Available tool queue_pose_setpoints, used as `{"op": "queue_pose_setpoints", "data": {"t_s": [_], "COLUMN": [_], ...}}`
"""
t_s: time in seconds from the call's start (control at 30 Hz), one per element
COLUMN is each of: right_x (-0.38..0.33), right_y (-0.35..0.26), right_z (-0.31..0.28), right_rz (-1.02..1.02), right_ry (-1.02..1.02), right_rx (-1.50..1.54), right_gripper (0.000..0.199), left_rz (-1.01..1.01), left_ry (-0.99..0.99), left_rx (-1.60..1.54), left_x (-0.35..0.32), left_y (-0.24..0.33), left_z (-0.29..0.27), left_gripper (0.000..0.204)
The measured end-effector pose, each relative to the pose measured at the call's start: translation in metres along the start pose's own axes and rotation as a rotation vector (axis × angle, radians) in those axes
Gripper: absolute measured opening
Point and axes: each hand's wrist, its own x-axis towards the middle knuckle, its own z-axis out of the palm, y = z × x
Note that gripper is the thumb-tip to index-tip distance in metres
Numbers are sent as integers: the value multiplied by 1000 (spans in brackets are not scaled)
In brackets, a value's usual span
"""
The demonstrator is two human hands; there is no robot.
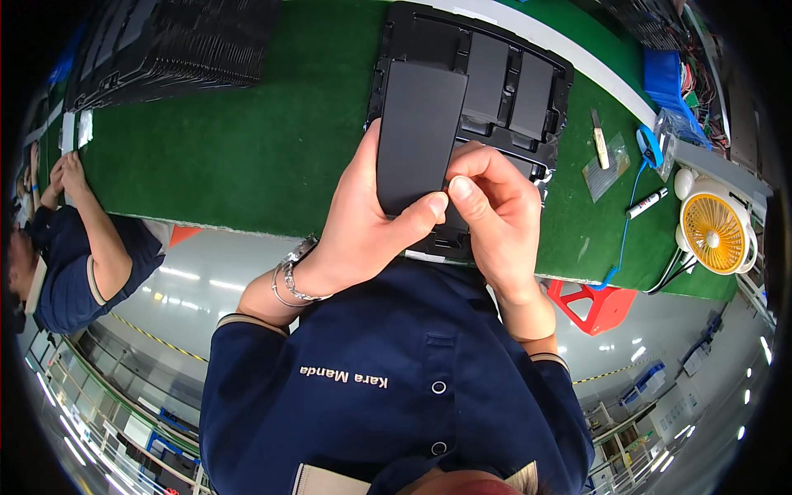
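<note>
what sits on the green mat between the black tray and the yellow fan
In the head view, between the black tray and the yellow fan lie a small clear bag with a pale stick-like tool, a blue cable and a marker pen.

Count by kind, as seen:

- Hands at centre: two, a left hand [363, 227] and a right hand [495, 210].
- Dark flat panel [419, 132]: one, held in those hands.
- Black tray [503, 82] on the green table [272, 157]: one.
- Stack of black trays [173, 45], far left: one; number of trays in it cannot be told.
- Second person [78, 256], at left: one.
- Yellow fan [714, 231]: one.
- Marker [648, 202]: one.
- Red stool [598, 304]: one.
- Blue bin [664, 74]: one.
</note>
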Motion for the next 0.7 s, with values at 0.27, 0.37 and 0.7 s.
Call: {"op": "queue_pose_setpoints", "data": {"t_s": [0.27, 0.37, 0.7], "right_x": [2, 19, 25], "right_y": [-1, -7, -10], "right_z": [-11, -5, -36], "right_rz": [-35, -241, -266], "right_ry": [-31, 199, 165], "right_rx": [-183, -166, -628], "right_gripper": [11, 27, 21], "left_rz": [-104, -332, -753], "left_ry": [-97, -197, -672], "left_rx": [-163, -439, -1047], "left_x": [4, 5, 16], "left_y": [6, 9, -5], "left_z": [-8, -3, -7], "left_gripper": [42, 34, 41]}}
